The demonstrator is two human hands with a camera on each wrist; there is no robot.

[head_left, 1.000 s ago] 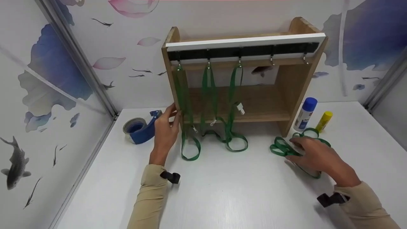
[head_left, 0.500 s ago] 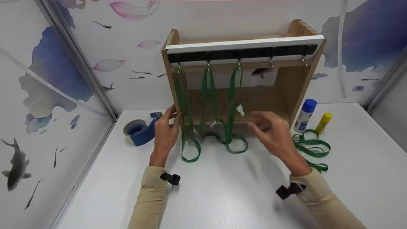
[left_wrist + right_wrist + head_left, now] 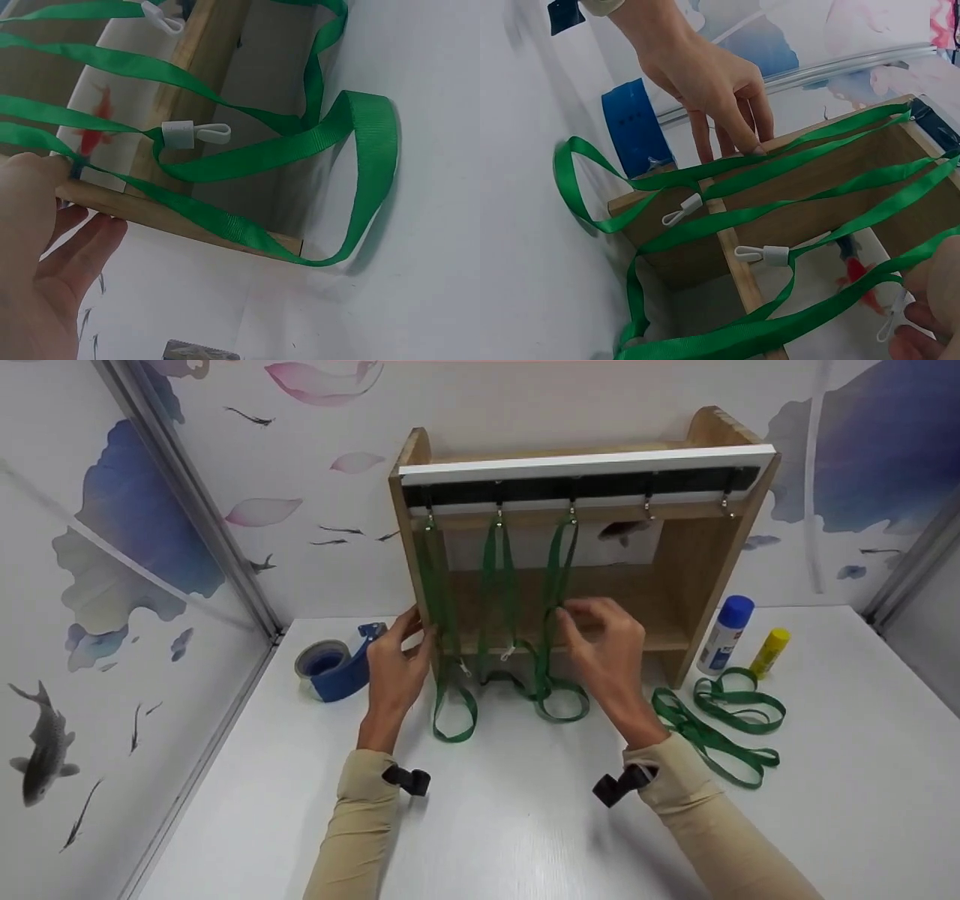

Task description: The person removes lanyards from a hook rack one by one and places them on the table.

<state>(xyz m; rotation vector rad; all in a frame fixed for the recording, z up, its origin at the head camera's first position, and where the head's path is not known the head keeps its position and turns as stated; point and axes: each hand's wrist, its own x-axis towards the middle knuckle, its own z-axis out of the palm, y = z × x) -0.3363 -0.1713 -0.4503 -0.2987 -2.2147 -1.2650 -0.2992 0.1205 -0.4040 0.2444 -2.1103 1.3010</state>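
A wooden shelf (image 3: 622,604) stands against the back wall, a row of hooks along its top front. Green lanyards hang from the three left hooks: a left one (image 3: 430,574), a middle one (image 3: 489,566) and a third one (image 3: 553,566). My left hand (image 3: 394,671) grips the shelf's left side panel, thumb at the front edge, fingers outside. With bent fingertips my right hand (image 3: 611,656) pinches the third lanyard by its white clip (image 3: 892,315). White clips on the left lanyard (image 3: 180,135) and middle lanyard (image 3: 761,255) dangle freely.
Two more green lanyards, one nearer (image 3: 712,742) and one farther (image 3: 776,720), lie on the table at right. Behind them stand a blue-capped bottle (image 3: 726,637) and a yellow glue stick (image 3: 769,654). A blue tape dispenser (image 3: 345,679) sits left of the shelf.
My right hand has left the loose lanyards on the table, moved left and up, and taken hold of the third hanging lanyard. My left hand stays on the side panel.
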